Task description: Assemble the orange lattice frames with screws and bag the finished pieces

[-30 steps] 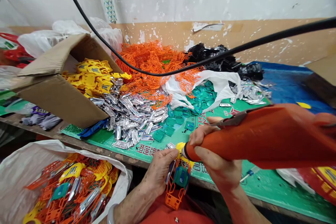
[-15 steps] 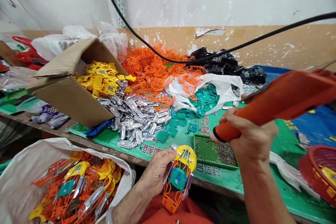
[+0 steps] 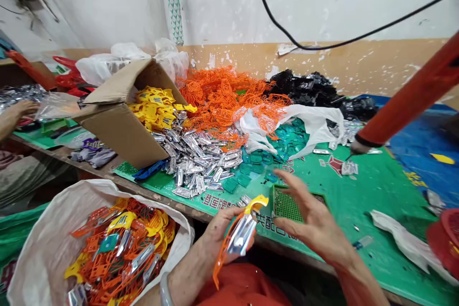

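My left hand (image 3: pixel 222 229) grips a plastic assembly (image 3: pixel 241 236) of an orange lattice frame, a yellow top piece and shiny silver side plates. It is turned so its silver side faces up. My right hand (image 3: pixel 317 222) is open, its fingers apart, over the near edge of the table to the right of the assembly. Just beyond its fingers is a green perforated tray (image 3: pixel 287 204), partly hidden by them. An orange-red powered screwdriver (image 3: pixel 405 100) hangs at the upper right, tip down, apart from my hand.
A white sack (image 3: pixel 39 248) of similar assemblies stands at lower left. A tipped cardboard box (image 3: pixel 122 129) spills yellow parts beside silver plates (image 3: pixel 201 162), orange frames (image 3: pixel 222 91) and teal pieces (image 3: pixel 290 136). A red basket (image 3: pixel 442 239) sits right. Another person's hand (image 3: pixel 23 107) shows far left.
My right hand has let go of the screwdriver, which now hangs farther right. My left hand has turned the assembly from its front to its side. The view has shifted slightly.
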`<act>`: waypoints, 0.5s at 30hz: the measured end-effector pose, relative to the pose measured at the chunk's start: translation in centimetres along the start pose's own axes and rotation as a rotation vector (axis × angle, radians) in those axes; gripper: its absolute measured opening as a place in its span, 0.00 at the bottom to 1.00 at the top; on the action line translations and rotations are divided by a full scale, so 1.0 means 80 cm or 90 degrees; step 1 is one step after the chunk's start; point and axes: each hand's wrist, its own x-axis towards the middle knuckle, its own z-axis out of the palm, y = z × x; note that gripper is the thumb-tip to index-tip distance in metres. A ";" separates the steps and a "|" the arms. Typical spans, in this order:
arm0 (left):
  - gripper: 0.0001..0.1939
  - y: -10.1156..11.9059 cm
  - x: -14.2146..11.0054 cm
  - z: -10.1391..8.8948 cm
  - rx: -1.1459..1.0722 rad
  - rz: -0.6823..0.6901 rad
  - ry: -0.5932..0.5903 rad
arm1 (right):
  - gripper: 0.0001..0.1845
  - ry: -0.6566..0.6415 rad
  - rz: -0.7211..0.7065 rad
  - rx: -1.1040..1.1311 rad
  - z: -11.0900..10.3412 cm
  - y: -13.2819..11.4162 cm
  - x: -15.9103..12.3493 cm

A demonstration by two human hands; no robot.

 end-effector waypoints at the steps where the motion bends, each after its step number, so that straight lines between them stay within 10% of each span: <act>1: 0.10 -0.002 -0.002 0.000 -0.020 -0.023 -0.021 | 0.32 -0.098 0.050 0.078 0.009 0.001 0.001; 12: 0.37 0.021 -0.055 -0.046 -0.082 -0.060 -0.154 | 0.20 -0.180 0.210 0.269 0.062 0.015 0.011; 15: 0.29 0.024 -0.076 -0.062 -0.042 -0.016 -0.157 | 0.21 -0.172 0.237 0.270 0.073 0.017 0.006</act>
